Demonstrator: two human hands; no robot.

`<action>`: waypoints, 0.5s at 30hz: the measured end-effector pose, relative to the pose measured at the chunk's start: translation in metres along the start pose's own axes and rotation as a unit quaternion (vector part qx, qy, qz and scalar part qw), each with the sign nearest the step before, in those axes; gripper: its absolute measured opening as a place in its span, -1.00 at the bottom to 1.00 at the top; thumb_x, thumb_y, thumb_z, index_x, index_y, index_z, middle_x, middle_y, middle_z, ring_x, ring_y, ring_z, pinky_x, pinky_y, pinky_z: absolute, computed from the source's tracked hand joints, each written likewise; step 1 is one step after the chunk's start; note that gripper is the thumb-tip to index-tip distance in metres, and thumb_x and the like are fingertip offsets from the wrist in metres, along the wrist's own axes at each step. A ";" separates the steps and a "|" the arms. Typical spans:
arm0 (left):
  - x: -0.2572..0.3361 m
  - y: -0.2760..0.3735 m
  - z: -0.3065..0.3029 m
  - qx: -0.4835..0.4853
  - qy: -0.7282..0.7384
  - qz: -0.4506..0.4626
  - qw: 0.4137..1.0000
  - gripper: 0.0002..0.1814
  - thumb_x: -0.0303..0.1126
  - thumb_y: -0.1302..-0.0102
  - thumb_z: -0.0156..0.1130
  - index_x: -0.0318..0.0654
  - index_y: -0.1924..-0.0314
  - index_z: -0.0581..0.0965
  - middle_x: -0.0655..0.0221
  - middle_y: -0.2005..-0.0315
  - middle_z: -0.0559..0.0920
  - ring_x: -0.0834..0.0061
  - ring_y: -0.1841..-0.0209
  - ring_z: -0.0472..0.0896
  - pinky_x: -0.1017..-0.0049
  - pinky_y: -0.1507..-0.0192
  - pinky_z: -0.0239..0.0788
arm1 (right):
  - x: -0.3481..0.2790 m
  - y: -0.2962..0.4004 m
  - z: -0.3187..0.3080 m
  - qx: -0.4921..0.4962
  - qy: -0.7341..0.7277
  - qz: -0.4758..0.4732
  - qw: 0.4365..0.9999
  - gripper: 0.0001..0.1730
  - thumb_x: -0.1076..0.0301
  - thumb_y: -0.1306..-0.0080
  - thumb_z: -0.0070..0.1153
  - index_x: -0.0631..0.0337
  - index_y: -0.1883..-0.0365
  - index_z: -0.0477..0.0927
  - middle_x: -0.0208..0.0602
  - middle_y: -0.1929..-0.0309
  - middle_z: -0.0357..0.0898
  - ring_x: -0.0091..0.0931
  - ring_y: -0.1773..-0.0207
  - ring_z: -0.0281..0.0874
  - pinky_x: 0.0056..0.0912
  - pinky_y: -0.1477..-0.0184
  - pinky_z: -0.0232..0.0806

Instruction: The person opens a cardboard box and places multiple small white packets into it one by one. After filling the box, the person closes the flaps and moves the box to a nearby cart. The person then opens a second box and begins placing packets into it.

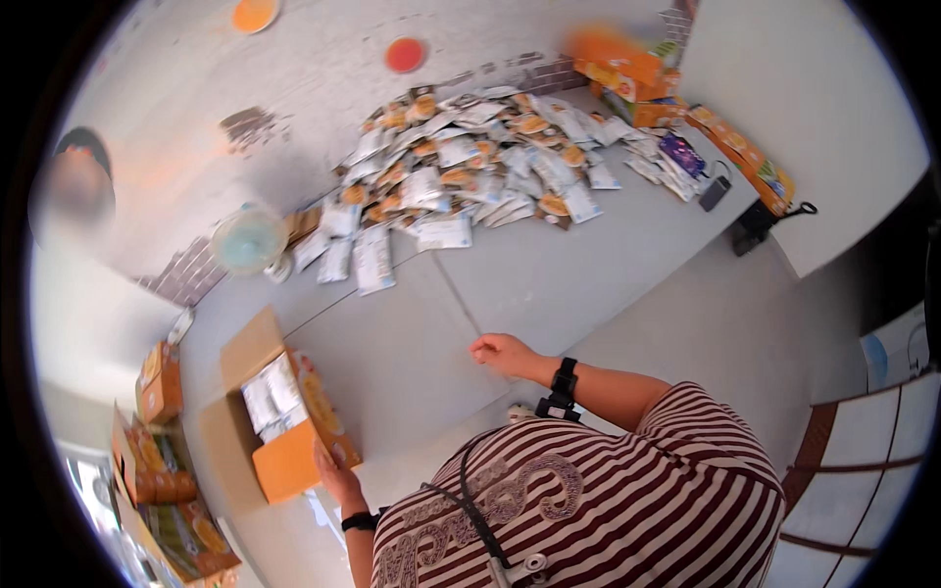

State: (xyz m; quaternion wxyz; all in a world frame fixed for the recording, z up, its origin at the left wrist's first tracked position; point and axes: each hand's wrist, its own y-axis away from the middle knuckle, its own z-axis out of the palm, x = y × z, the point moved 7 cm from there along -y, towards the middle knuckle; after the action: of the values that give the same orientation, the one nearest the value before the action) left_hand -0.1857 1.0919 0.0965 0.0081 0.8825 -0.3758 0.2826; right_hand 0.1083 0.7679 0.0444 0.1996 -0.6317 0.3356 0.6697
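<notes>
An orange printed carton (288, 463) stands on the grey table in front of me with its flaps spread. White packets (278, 393) fill part of its inside. My left hand (339, 476) holds the carton at its near right corner, against the raised printed flap (320, 400). Over the table's near edge, my right hand (507, 354) has curled fingers, and nothing shows in them. Farther back lies a wide heap of white and brown sachets (470, 165), several of them loose along its front.
A translucent bowl-like object (250, 239) stands left of the heap. Orange cartons (636, 81) are stacked at the back right, near a black device (714, 193). More open cartons (184, 540) are at lower left. The table's right edge (662, 275) drops to the floor.
</notes>
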 end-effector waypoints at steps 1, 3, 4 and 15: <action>-0.007 0.005 -0.006 0.002 0.005 0.009 1.000 -0.56 -0.35 -0.36 0.01 -0.36 -0.20 0.32 0.03 -0.16 0.38 0.06 -0.20 0.32 0.26 -0.25 0.11 | -0.002 0.000 0.015 -0.005 0.018 -0.009 1.000 -0.75 0.36 -0.31 -0.09 0.28 0.12 0.51 -0.32 0.27 0.59 -0.55 0.22 0.52 -0.49 0.10 0.35; -0.012 0.014 -0.020 -0.002 0.028 0.040 0.999 -0.59 -0.36 -0.36 0.01 -0.35 -0.17 0.36 0.01 -0.14 0.40 0.06 -0.21 0.32 0.25 -0.27 0.08 | -0.005 -0.002 0.045 -0.015 0.042 -0.021 0.999 -0.76 0.37 -0.31 -0.06 0.28 0.12 0.51 -0.33 0.28 0.58 -0.56 0.22 0.52 -0.51 0.11 0.35; -0.015 0.017 -0.026 -0.009 0.026 0.060 0.998 -0.58 -0.40 -0.33 0.03 -0.34 -0.17 0.36 0.03 -0.13 0.41 0.08 -0.23 0.31 0.24 -0.29 0.06 | -0.003 -0.004 0.060 -0.019 0.048 -0.024 0.998 -0.76 0.38 -0.31 -0.05 0.28 0.12 0.51 -0.34 0.28 0.58 -0.57 0.22 0.52 -0.52 0.11 0.36; -0.110 0.045 -0.112 -0.141 0.030 0.183 0.973 -0.53 -0.39 -0.20 0.05 -0.13 -0.16 0.42 0.31 -0.12 0.49 0.23 -0.30 0.28 0.12 -0.38 -0.22 | -0.036 -0.002 0.218 -0.057 0.042 0.049 0.996 -0.78 0.35 -0.35 -0.04 0.24 0.10 0.51 -0.42 0.18 0.53 -0.61 0.15 0.48 -0.53 0.12 0.34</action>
State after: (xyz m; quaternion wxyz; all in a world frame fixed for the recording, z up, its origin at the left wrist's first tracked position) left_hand -0.3317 1.1574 0.1259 0.0921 0.7800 -0.5662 0.2501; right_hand -0.0412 0.9284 0.0739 0.1157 -0.6524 0.3355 0.6696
